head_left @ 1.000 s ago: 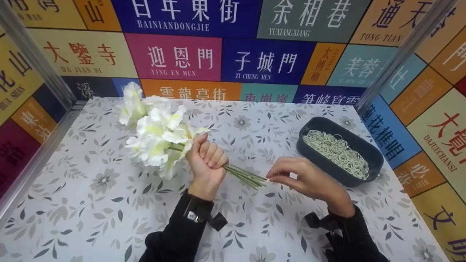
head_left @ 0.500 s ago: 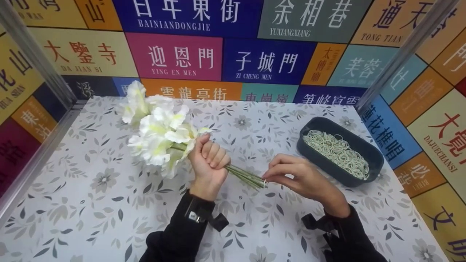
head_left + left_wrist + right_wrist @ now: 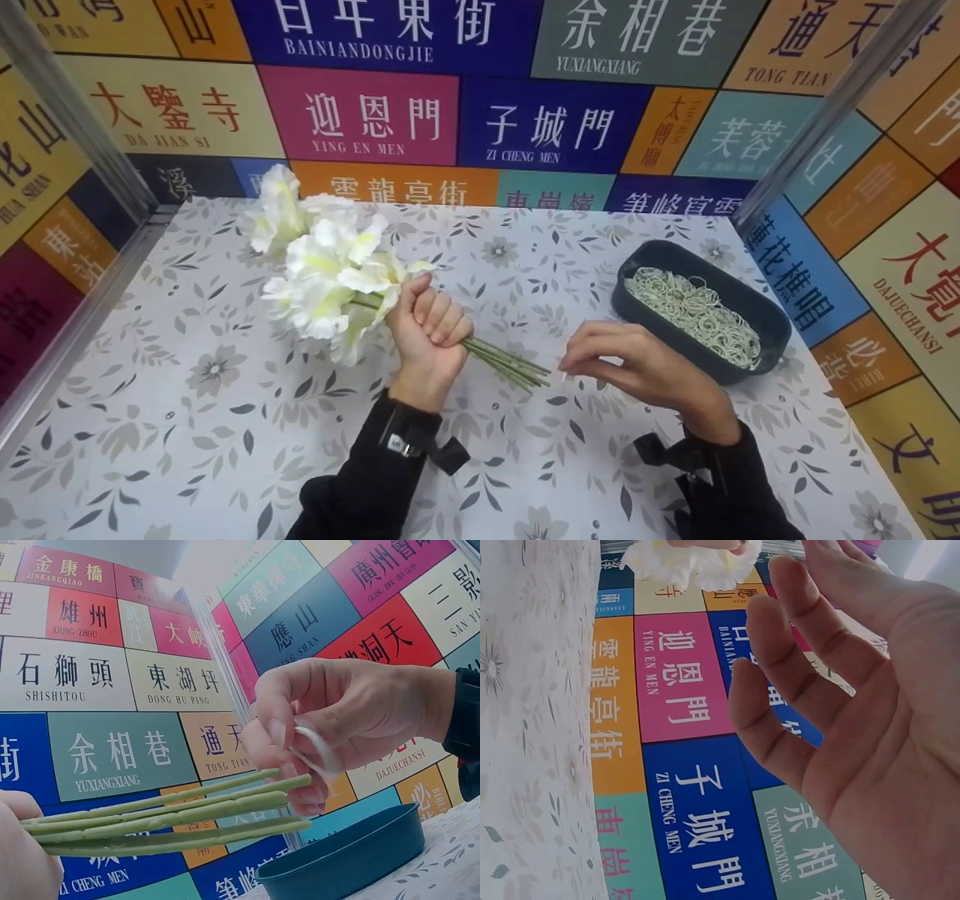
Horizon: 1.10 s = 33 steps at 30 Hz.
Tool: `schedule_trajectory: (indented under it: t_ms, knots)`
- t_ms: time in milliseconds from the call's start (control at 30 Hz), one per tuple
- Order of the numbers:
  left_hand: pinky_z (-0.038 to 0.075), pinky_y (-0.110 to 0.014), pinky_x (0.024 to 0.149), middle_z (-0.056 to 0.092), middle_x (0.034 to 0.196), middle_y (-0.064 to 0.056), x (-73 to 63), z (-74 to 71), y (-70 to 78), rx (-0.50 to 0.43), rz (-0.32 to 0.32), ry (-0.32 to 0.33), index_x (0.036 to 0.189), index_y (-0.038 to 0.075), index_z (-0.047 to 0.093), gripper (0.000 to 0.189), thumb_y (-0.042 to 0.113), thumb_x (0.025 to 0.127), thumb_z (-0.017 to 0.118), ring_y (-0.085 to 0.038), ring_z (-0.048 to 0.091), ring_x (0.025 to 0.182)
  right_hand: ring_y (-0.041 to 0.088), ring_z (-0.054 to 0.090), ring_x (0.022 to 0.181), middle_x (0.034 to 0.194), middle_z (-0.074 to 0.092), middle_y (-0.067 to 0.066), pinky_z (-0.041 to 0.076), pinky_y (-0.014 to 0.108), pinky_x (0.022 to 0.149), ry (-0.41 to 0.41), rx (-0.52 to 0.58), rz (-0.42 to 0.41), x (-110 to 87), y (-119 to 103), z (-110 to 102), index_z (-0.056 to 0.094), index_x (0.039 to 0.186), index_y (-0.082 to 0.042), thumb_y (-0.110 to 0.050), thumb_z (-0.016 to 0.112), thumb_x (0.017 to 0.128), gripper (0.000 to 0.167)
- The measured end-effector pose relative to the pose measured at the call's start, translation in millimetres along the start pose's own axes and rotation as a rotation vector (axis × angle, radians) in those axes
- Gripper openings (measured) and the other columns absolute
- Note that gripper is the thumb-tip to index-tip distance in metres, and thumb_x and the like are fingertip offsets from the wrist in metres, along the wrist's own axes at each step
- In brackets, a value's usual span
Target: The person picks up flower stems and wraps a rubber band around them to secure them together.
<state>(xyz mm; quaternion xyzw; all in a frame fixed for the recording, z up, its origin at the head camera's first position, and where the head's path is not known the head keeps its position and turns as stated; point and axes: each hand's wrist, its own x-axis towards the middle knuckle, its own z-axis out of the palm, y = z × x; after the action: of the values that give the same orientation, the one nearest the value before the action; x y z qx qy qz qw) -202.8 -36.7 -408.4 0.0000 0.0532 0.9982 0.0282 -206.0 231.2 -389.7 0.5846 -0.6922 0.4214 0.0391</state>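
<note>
My left hand (image 3: 431, 337) grips a bunch of white flowers (image 3: 322, 270) with yellow-green centres, fingers wrapped round the green stems (image 3: 510, 365). The blossoms spread out to the left of the fist and the cut ends point right. Just beyond those ends, my right hand (image 3: 637, 367) pinches a small white rubber band (image 3: 319, 750) between thumb and forefinger. In the left wrist view the band hangs as a narrow loop above the stem tips, apart from them. The right wrist view shows the right hand's curved fingers (image 3: 772, 690), with the band out of sight there.
A dark oblong tub (image 3: 630, 300) holding many pale rubber bands (image 3: 694, 315) stands at the right, behind the right hand. Leaf-patterned covering lies over the table (image 3: 225, 435). Panels with coloured signs (image 3: 360, 116) rise along the back and sides, with metal posts at the corners.
The right hand first came left so the band hung at the stem ends, then drew back right, away from them. The left hand and flowers have barely moved.
</note>
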Motion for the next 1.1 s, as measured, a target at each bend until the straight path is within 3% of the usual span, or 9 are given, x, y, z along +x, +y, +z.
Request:
schedule_trajectory:
  t_ms: [300,767,1100]
  knots:
    - [0.013,-0.017,0.034,0.031,0.038,0.008,-0.4,-0.5,-2.7,0.004,-0.01,0.001,0.047,0.019,0.032,0.057,0.018,0.104,0.034,-0.004,0.014,0.037,0.015,0.065,0.085,0.097,0.069,0.003,0.053,0.02,0.078,0.034,-0.069,0.004,6.5,2.1,9.7,0.074,0.107,-0.009,0.01,0.072,0.085,0.03]
    - [0.014,-0.017,0.034,0.031,0.038,0.008,-0.7,-0.1,-3.3,0.015,-0.013,0.007,0.047,0.019,0.033,0.056,0.019,0.104,0.035,-0.004,0.016,0.036,0.015,0.067,0.083,0.097,0.071,0.003,0.054,0.019,0.076,0.081,-0.092,0.028,9.4,5.5,21.5,0.075,0.106,-0.008,0.009,0.074,0.085,0.026]
    - [0.012,-0.017,0.035,0.031,0.038,0.008,-1.3,-0.5,-6.5,-0.007,-0.055,-0.005,0.047,0.019,0.032,0.057,0.021,0.105,0.032,-0.004,0.013,0.037,0.013,0.066,0.079,0.095,0.072,0.003,0.054,0.019,0.072,0.139,-0.125,0.065,16.0,4.3,39.8,0.074,0.105,-0.007,0.004,0.075,0.086,0.022]
